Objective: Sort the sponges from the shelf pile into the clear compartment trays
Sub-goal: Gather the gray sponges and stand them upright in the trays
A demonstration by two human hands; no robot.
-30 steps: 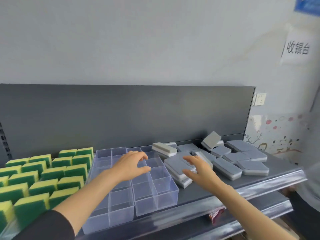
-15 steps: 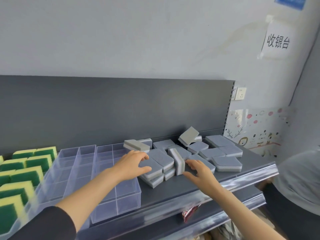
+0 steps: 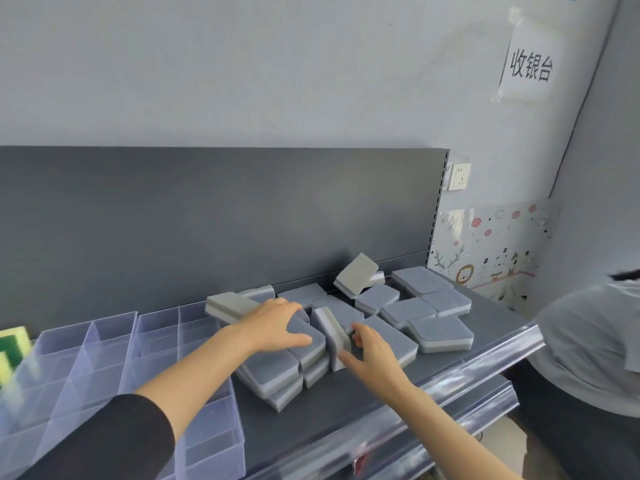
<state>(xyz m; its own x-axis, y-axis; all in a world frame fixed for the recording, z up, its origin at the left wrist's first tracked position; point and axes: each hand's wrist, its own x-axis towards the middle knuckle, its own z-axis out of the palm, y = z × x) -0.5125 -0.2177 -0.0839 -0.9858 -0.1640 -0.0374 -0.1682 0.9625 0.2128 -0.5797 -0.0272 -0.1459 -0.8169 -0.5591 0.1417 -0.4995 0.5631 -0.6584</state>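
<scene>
Left hand (image 3: pixel 277 329): spread flat on the stacked grey sponges (image 3: pixel 277 372), gripping nothing.
Right hand (image 3: pixel 372 348): thumb and fingers pinch the on-edge sponge (image 3: pixel 329 332).
Risk: lifting it may drag neighbours, and the stack, near the shelf lip (image 3: pixel 485 365), could spill off.
Room: clear trays (image 3: pixel 194 344) just left, open-topped, with bare shelf in front.

Soft, even, bright light fills the view; its source cannot be seen. Faint shadows sit under the grey sponges (image 3: pixel 401 311). The clear trays (image 3: pixel 114 344) show pale glare, the shelf's plastic front strip (image 3: pixel 485 362) streaky reflections. The green sponge (image 3: pixel 12 344) at the left edge is smeared, and the wall corner (image 3: pixel 587 98) bows from wide-angle distortion.
</scene>
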